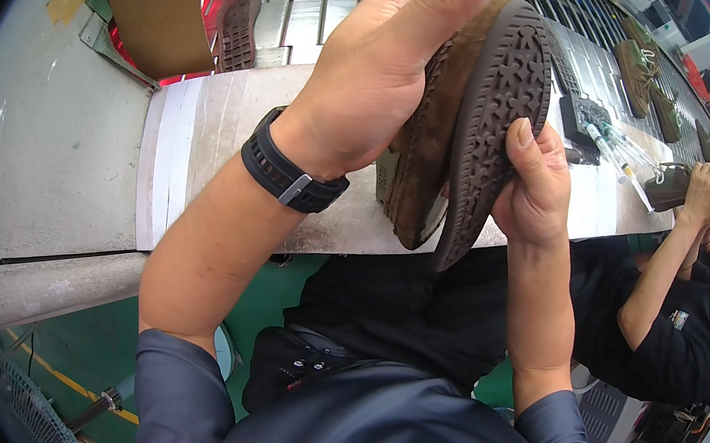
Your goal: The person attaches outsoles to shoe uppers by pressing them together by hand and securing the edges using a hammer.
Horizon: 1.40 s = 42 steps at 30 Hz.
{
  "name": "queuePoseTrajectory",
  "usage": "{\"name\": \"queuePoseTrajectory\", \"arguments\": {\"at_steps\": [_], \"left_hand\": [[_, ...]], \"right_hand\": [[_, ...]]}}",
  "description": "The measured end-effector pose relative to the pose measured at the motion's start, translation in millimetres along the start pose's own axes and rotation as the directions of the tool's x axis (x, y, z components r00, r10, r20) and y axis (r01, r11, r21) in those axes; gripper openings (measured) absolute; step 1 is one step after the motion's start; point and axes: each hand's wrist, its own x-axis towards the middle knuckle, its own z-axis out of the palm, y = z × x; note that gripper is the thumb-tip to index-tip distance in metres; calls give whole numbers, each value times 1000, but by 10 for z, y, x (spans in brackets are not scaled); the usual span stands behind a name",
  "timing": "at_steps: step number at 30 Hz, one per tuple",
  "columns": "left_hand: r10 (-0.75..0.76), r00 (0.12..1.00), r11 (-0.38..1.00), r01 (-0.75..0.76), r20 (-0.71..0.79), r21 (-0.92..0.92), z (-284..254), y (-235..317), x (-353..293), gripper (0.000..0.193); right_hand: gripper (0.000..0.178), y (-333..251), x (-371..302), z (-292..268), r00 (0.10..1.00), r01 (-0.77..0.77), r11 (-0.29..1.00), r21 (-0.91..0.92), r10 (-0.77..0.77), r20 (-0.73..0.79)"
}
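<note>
Over the worktable's near edge I hold a brown suede shoe, tilted so that its dark brown treaded rubber sole faces right. At the lower end the sole stands apart from the upper, with a gap between them. My left hand, with a black watch strap at the wrist, is closed around the upper from the left; its thumb points up by the top end, and its other fingers are mostly hidden. On the other side my right hand grips the sole's edge, thumb on the tread.
A loose brown sole lies on the metal slats beyond, beside a cardboard piece. To the right are a dark block, slender clear tubes and finished-looking shoes. A co-worker's hands touch another shoe. A fan stands lower left.
</note>
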Motion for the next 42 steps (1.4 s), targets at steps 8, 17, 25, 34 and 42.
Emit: {"name": "queuePoseTrajectory", "arguments": {"at_steps": [8,17,25,34,42], "left_hand": [[121,991,968,-130,56,216,19,63,-143,58],[76,996,941,-58,-41,334,-2,628,-812,50],[207,978,837,-193,30,512,-107,702,-1182,64],[255,961,653,-92,-104,752,-2,860,-1236,36],[350,927,710,-170,-133,683,-159,735,-1246,45]], "right_hand": [[34,-46,-52,197,997,39,985,-165,-50,-59],[28,-28,-487,739,992,124,816,-565,-114,53],[14,61,-459,1019,971,238,589,-773,-162,176],[11,64,-397,1184,970,242,551,-798,-133,202],[15,169,-280,1098,961,265,559,-786,-218,169]]}}
